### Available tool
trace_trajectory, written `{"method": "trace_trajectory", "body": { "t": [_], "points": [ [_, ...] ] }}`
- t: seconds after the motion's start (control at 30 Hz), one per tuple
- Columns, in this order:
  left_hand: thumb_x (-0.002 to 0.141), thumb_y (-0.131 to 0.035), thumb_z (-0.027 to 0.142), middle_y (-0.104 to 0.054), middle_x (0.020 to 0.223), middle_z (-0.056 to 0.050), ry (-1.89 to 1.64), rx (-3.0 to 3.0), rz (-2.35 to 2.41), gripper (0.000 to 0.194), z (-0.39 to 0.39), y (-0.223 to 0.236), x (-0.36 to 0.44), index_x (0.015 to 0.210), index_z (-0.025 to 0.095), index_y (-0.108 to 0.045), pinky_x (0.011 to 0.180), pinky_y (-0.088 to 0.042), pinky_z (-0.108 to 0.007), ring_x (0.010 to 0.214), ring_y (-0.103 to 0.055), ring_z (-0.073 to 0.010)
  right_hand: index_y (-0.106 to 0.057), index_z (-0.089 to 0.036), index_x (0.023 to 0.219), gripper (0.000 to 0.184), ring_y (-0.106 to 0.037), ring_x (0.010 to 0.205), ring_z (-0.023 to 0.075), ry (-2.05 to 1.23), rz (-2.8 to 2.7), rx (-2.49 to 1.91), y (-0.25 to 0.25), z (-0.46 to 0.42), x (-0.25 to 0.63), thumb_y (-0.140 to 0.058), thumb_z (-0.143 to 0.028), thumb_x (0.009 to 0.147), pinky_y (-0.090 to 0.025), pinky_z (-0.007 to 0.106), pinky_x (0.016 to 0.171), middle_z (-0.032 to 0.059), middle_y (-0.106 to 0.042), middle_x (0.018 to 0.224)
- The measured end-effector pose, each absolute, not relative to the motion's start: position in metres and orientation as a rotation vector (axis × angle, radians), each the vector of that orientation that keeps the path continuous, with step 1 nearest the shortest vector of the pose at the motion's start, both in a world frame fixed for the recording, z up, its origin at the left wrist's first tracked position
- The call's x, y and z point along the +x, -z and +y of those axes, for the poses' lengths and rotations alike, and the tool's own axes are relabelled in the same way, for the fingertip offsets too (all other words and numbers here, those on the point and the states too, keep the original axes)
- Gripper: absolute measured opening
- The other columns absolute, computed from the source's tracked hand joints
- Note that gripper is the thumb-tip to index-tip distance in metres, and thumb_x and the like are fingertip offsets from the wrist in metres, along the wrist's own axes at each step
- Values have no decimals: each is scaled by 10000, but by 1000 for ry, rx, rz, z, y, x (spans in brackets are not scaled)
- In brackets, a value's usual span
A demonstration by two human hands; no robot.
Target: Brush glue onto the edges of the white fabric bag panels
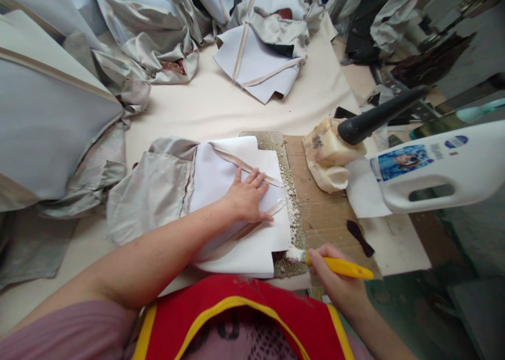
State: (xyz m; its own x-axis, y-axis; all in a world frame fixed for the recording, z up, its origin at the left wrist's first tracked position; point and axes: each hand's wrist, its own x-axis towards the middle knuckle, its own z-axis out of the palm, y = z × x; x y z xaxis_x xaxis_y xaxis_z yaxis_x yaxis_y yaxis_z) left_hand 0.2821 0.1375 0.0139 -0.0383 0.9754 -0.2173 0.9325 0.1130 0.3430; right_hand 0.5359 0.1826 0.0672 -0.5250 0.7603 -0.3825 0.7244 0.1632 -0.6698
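Cream cloth (pixel 221 105) spreads under heaped grey satin panels (pixel 47 129) at far left. A white fabric panel (pixel 276 239) lies on a paste-crusted board (pixel 290 207), held by the left hand (pixel 246 197), fingers spread flat. Right-hand fingers (pixel 321 255) grip a yellow spatula (pixel 341 268), its white-pasted tip touching the panel's near corner; the edge beyond looks bare.

The white plastic jug (pixel 430 176) runs off the right edge, its printed label too small to read. The far grey fabric bundles (pixel 138 29) are cut off at the top, and white paste hides the tip of the yellow-handled spatula (pixel 341 267).
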Motion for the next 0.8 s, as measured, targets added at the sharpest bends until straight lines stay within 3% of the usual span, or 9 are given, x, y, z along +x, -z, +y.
{"method": "trace_trajectory", "body": {
  "t": [0.07,0.13,0.27,0.47,0.63,0.8],
  "points": [
    [521,-581,792,-165,1461,-170,-62,1831,1974,1071,132,-17,289,1346,149,-353,974,56,-702,1329,-50,-395,-531,-202,582,340,-519,587,147,-1188,-2295,-1550,-71,189,539,-501,-456,805,-373,268,569,2,-549,573],
    [472,-611,788,-106,1470,-171,15,1832,1965,1149,129,-19,295,1372,142,-304,925,86,-739,1327,15,-408,-566,-198,627,315,-543,627,151,-1141,-2283,-1517,-71,191,539,-508,-452,805,-392,263,590,14,-585,624],
    [476,-649,738,-46,1477,-163,107,1827,1976,1177,129,-18,300,1394,127,-240,916,49,-755,1329,70,-388,-534,-198,605,328,-510,574,133,-1311,-2515,-1317,-63,191,534,-470,-430,828,-373,254,547,-7,-544,584],
    [489,-630,748,-38,1479,-159,142,1818,1986,1175,131,-16,300,1401,124,-229,924,29,-754,1321,112,-403,-558,-195,639,307,-526,596,138,-1081,-2349,-1355,-68,215,502,-507,-447,807,-390,256,577,-2,-568,609],
    [496,-616,760,-24,1477,-161,104,1820,1993,1174,129,-13,301,1401,124,-226,919,54,-752,1325,110,-389,-545,-194,662,308,-531,623,145,-1300,-2338,-1201,-43,235,462,-480,-449,823,-407,269,614,-2,-566,627],
    [499,-629,752,-15,1476,-158,73,1796,1986,1160,128,-14,299,1398,132,-238,920,70,-747,1329,105,-378,-541,-196,625,295,-517,587,138,-1084,-2333,-1268,-37,245,455,-506,-425,807,-391,270,600,-10,-552,590]
  ]
}}
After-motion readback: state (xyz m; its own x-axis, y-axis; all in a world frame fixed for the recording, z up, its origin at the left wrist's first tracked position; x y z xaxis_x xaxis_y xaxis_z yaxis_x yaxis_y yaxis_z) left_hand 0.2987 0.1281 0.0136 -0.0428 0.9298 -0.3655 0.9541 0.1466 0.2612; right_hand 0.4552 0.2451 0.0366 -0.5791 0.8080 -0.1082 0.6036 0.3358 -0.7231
